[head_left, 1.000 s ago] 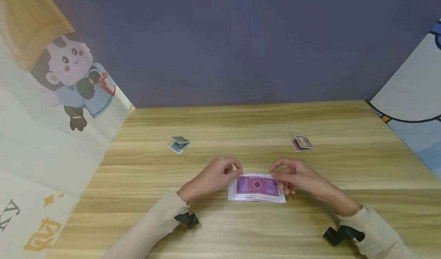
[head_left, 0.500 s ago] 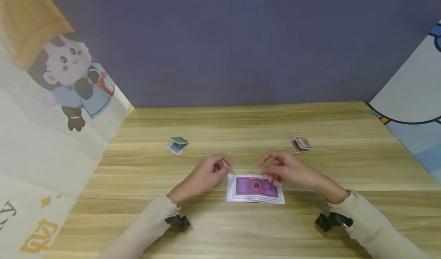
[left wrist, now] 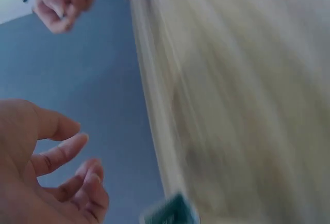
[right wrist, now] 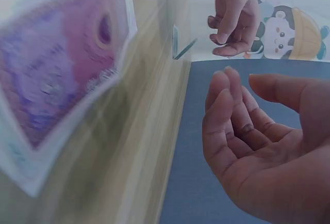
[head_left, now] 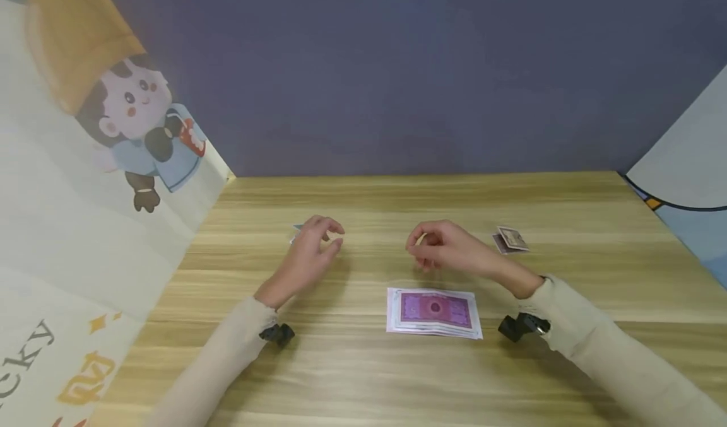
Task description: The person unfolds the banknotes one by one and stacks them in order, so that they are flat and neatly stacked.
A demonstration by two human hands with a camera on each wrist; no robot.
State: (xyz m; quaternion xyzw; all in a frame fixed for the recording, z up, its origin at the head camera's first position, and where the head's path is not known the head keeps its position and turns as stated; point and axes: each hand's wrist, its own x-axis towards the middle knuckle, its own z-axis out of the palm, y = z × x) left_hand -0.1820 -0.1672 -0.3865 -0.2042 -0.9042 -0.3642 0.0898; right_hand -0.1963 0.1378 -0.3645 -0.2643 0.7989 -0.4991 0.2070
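A stack of purple banknotes (head_left: 435, 313) lies flat on the table; in the right wrist view the top banknote (right wrist: 62, 53) shows up close. My left hand (head_left: 307, 253) hovers by the folded grey-green banknote (head_left: 296, 228), hiding most of it in the head view. That folded note (left wrist: 172, 212) peeks in at the bottom of the left wrist view. My right hand (head_left: 451, 250) is held above the table, just beyond the stack, fingers loosely bent. Both hands hold nothing. To the right of it stands a folded brownish banknote (head_left: 513, 239), partly sprung open.
The wood-grain table (head_left: 352, 370) runs back to a dark blue-grey panel (head_left: 397, 74). A wall with a cartoon figure (head_left: 136, 105) borders the left side, and another printed wall (head_left: 693, 156) the right. Each wrist wears a black strap (head_left: 525, 326).
Both hands have left the banknote stack. The left moved away and leftward to the grey-green folded note; the right rose forward, off the stack. The stack stays put on the table.
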